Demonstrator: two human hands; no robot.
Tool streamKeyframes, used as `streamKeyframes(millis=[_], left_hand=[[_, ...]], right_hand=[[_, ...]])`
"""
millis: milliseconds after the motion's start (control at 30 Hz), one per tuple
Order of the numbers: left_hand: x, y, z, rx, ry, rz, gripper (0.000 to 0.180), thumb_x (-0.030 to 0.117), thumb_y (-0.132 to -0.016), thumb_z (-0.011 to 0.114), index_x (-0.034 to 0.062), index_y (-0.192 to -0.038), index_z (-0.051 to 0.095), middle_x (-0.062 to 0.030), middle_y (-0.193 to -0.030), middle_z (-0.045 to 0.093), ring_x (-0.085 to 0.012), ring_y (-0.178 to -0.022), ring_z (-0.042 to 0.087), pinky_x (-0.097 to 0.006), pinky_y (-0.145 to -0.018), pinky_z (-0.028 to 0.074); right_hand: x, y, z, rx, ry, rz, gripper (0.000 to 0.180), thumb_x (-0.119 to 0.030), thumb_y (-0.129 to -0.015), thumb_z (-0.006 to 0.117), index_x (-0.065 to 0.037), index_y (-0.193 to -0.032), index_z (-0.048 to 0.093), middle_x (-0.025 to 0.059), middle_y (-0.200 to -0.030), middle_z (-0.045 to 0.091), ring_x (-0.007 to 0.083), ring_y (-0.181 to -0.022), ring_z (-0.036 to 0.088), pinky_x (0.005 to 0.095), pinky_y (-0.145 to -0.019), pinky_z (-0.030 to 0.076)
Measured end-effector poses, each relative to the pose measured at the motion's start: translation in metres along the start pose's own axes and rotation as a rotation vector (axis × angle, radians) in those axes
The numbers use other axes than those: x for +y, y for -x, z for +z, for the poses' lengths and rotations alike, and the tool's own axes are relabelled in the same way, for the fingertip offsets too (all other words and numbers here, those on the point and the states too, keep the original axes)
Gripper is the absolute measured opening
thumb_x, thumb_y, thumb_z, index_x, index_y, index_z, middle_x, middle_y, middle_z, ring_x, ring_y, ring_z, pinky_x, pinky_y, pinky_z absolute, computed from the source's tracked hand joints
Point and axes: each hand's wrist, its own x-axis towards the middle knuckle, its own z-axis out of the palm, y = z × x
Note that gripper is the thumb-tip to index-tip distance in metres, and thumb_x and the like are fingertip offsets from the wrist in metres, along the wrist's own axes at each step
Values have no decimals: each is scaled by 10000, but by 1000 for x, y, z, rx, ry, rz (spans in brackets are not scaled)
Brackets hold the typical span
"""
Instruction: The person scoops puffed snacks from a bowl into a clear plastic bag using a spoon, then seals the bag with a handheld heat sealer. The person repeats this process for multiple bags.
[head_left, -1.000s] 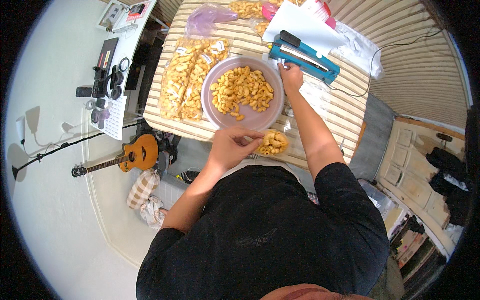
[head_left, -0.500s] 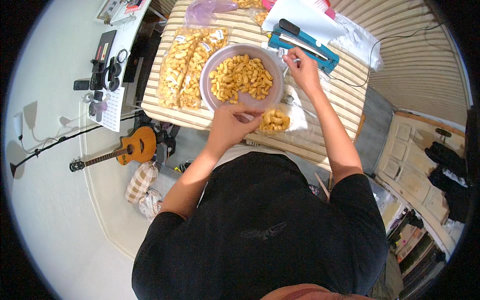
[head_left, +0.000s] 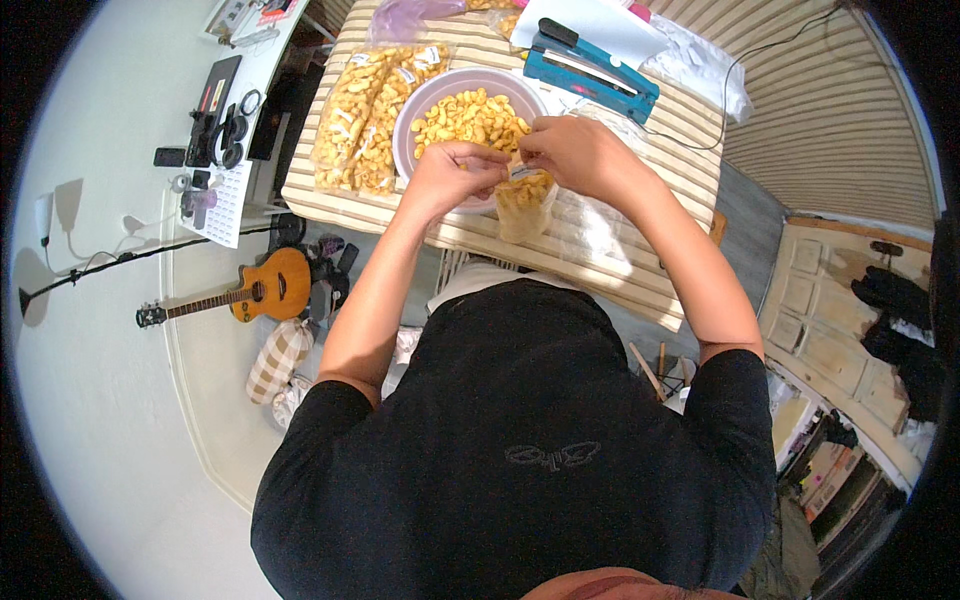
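Both hands meet over the near right rim of a round, pale purple basin (head_left: 403,150) that holds curved yellow snack pieces (head_left: 470,118). Pinched at its mouth, a small clear plastic bag (head_left: 524,215) with yellow pieces in its upper part hangs from my left hand (head_left: 455,178). My right hand (head_left: 580,155) is closed at the other side of the bag's mouth, its fingertips partly hidden. A small whitish slip shows between the hands at the bag's top; I cannot tell which fingers touch it.
Large filled snack bags (head_left: 355,125) lie left of the basin on the striped tablecloth (head_left: 640,285). Behind the hands sits a blue bag sealer (head_left: 590,80) with a cord, beside white sheets (head_left: 610,35). Clear plastic (head_left: 595,225) lies to the right. A guitar (head_left: 275,285) stands at the left.
My right hand has come left from beside the sealer, where it held a small white slip, to the bag's mouth. The bag, lying on the table before, is now raised and hangs upright.
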Motion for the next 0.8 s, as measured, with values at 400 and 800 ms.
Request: streamKeyframes(millis=[400,800], left_hand=[[-1,-5,5,80,0,-36,308,76,-928,900,-14,-1219,856,-106,-1009,858,-113,-805,767,-264,-721,619],[-5,-11,5,84,41,-26,286,55,-951,870,-26,-1225,847,-70,-937,832,-91,-731,703,-249,-667,560]], right_hand=[[6,-16,-16,-382,-36,-79,205,-218,-950,833,-92,-1110,852,177,-1039,834,375,-1014,804,485,-886,634],[8,-14,-9,-365,-94,23,335,-363,-972,836,-114,-1196,826,157,-1084,843,381,-1000,803,488,-891,629]])
